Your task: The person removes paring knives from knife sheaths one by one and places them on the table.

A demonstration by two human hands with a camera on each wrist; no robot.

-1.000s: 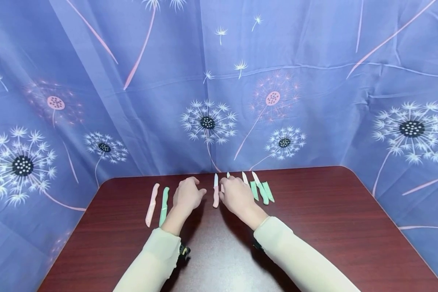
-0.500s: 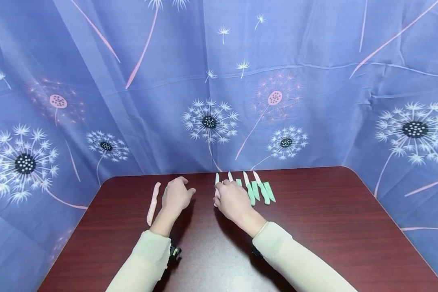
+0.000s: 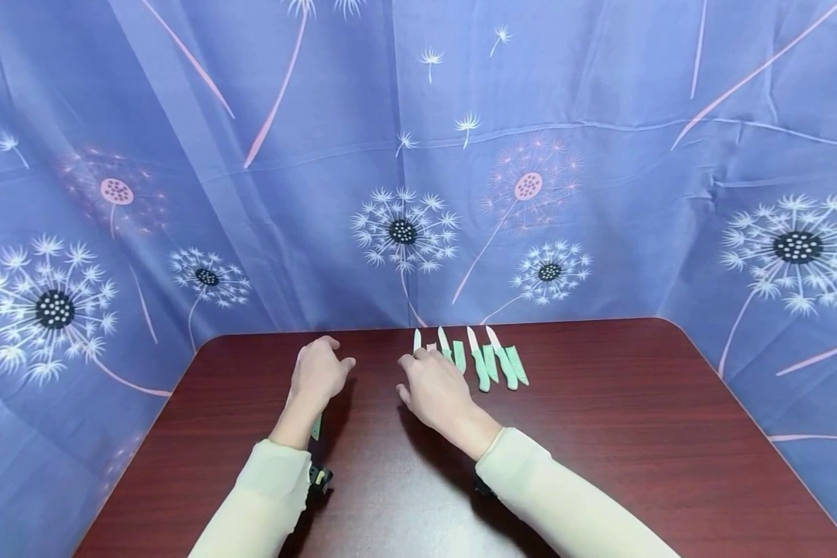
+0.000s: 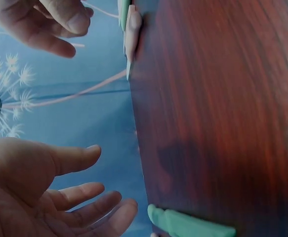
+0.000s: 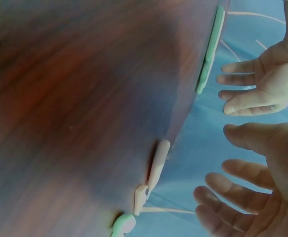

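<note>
My left hand (image 3: 317,376) hovers, fingers loosely spread, above a green sheathed knife (image 4: 195,224) at the table's left. The head view shows only that knife's lower tip past my wrist; the pink sheathed knife beside it is hidden there. My right hand (image 3: 441,395) hangs with relaxed fingers over a bare pink-handled knife, whose white blade (image 3: 417,339) pokes out beyond the fingers. In the right wrist view the pink handle (image 5: 158,165) lies next to a pink sheath (image 5: 141,198). Neither hand holds anything.
Right of my right hand lie green-handled knives (image 3: 481,372) with white blades, alternating with green sheaths (image 3: 517,364). The dark red wooden table (image 3: 635,434) ends just behind them, against a blue dandelion-print curtain (image 3: 307,232).
My left hand has moved left, now covering the pink sheathed knife. My right hand has shifted slightly left, uncovering more of the green knives and a green sheath.
</note>
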